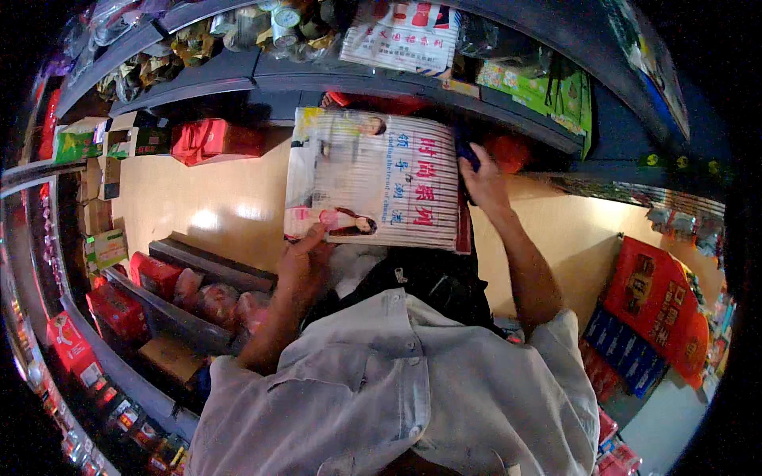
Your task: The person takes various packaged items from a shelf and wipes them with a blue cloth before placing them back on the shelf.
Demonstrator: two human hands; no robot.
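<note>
I see a flat, striped packet with a glossy printed front held up in front of me, just below the edge of the upper shelf. It looks light and thin, probably a soft plastic sleeve over something folded, so I judge it will bend if gripped at one corner and may slide on that slick film; taking it by two opposite edges, as now, seems the safest hold. My left hand pinches its lower left corner, thumb on the front and fingers behind. My right hand is closed on its right edge near the top, partly hidden, with something dark blue showing at the fingers; I cannot tell what that is. Below stretches a pale, shiny floor. To the left, a lower shelf carries red boxes and wrapped goods; red bags sit further off. To the right stands a red and blue display. Green packets lie on the upper shelf.
</note>
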